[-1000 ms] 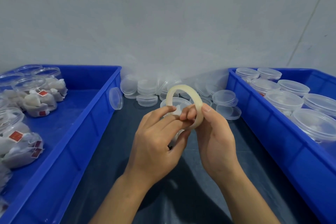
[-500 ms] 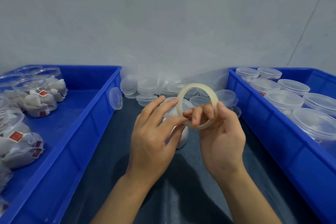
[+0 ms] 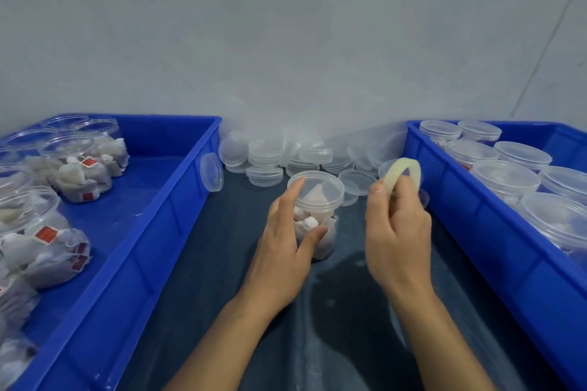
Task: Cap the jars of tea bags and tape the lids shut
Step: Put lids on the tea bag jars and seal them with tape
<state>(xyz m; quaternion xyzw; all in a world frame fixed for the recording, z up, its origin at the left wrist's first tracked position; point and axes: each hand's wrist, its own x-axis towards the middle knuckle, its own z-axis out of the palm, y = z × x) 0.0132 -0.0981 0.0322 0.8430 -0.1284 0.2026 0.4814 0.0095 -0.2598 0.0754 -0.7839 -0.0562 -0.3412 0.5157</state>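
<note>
Centre frame on the dark desk (image 3: 197, 263), the left hand (image 3: 282, 251) curls around a capped jar of tea bags (image 3: 316, 209) while the right hand (image 3: 397, 232) pinches a tape roll (image 3: 403, 173) just right of it.

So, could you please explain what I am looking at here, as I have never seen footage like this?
There is no machine here: a camera worn on a person's head looks down at their two bare hands. The left hand grips a capped clear jar of tea bags standing on the dark table. The right hand holds a roll of tape, raised beside the jar. Loose lids lie piled at the back. The left blue bin holds uncapped jars of tea bags; the right blue bin holds capped ones.
</note>
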